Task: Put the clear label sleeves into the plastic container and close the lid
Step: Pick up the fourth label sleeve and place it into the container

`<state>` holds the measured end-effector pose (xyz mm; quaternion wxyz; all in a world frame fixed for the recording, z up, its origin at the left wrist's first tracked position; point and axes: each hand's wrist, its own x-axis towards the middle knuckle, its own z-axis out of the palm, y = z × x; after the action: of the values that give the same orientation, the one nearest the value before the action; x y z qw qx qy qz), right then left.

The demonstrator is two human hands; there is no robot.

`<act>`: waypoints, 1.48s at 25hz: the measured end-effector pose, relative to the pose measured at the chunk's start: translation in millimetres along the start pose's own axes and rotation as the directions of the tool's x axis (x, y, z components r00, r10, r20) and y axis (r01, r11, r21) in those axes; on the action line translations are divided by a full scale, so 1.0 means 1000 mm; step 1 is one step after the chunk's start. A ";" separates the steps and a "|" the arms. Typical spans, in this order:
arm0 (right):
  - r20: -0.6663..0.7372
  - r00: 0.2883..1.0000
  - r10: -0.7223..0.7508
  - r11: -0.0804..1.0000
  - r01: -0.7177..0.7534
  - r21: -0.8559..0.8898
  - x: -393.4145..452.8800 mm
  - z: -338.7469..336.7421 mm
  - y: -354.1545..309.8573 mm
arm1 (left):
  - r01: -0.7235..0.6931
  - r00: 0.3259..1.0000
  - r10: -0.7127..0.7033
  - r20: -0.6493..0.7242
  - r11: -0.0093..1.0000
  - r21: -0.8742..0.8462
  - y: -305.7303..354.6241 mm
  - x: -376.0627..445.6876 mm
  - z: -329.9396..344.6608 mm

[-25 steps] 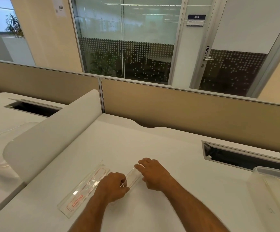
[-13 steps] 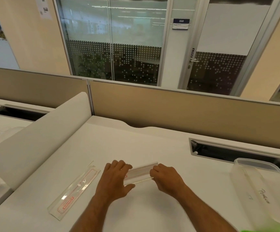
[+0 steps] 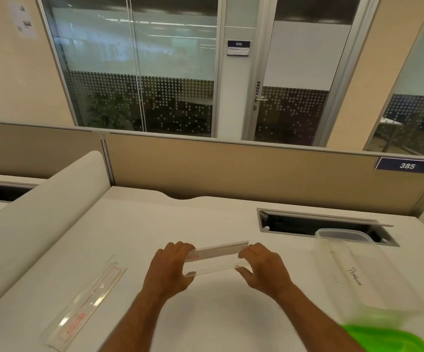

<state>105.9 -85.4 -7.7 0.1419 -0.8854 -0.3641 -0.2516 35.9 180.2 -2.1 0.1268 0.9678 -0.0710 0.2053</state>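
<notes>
The white bench (image 3: 134, 224) carries everything, backed by a tan partition (image 3: 231, 168) with a plate reading 385 (image 3: 407, 165). A cable slot (image 3: 320, 224) is cut into its far right part.

One clear container (image 3: 358, 270) stands at the right, open at the top, its long axis running from the slot toward the viewer; handwriting shows on its side wall. One green lid (image 3: 388, 339) lies just in front of it at the lower right edge, partly cut off by the frame.

Two clear sleeves are in view. The loose sleeve (image 3: 84, 303) lies flat on the bench at the lower left, its long axis diagonal, near end pointing lower left and far end upper right, with a red-outlined label along it. It is well apart from both hands.

The held sleeve (image 3: 216, 259) is between the two hands in the middle of the bench, left of the container and apart from it. Its long axis runs left to right, the right end slightly farther away, and a small red mark sits at its left end.

The left hand (image 3: 170, 268) grips the sleeve's left end, fingers over the top edge and thumb below. The right hand (image 3: 264, 268) pinches the right end the same way. Whether the sleeve touches the bench cannot be told.
</notes>
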 end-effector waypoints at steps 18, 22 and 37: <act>0.619 0.498 0.607 -0.260 -0.611 0.748 0.011 -0.052 0.021 | -0.206 0.902 0.231 -0.365 0.973 0.106 0.035 0.022 -0.002; 0.452 0.619 0.643 -0.199 -0.435 0.878 0.014 -0.060 0.028 | 0.026 0.946 -0.195 -0.261 0.844 -0.536 0.050 0.026 -0.012; 0.209 0.766 0.608 -0.089 -0.195 0.977 0.020 -0.081 0.038 | 0.149 0.921 -0.386 0.057 0.212 -0.966 0.064 0.046 -0.028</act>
<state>118.0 -135.3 67.9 0.8209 -0.5590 -0.1157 -0.0136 54.5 122.7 55.5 0.7243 0.6631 0.0015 0.1889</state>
